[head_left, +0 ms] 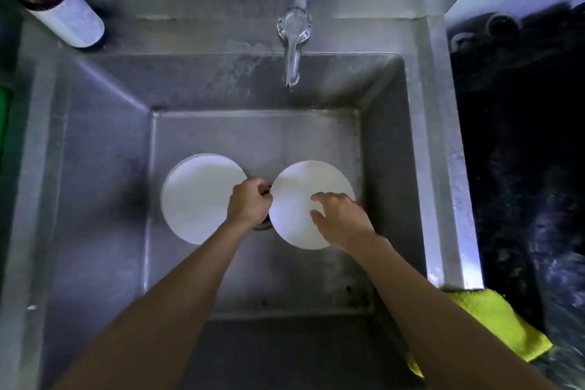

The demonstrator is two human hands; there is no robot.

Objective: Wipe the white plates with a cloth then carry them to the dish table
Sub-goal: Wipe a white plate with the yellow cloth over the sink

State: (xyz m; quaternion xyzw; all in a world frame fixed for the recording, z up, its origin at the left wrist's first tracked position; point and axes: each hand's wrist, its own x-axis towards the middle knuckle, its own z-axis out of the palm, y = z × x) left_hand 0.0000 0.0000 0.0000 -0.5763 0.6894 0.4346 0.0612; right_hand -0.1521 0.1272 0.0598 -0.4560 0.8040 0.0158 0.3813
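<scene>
The left hand (250, 203) is curled at the left rim of the right white plate (294, 199), its fingers pinching that edge. The right hand (340, 218) lies spread and open on the same plate's right part, fingers loosely bent and resting on the white face, gripping nothing. This plate sits low in the steel sink (95, 168). Just to its left, apart from it, lies a stack of white plates (196, 199) on the sink floor. The tap (292, 51) hangs over the far wall. A yellow-green cloth (503, 323) lies at the sink's near right corner, and a dark bottle (60, 6) stands at far left.
</scene>
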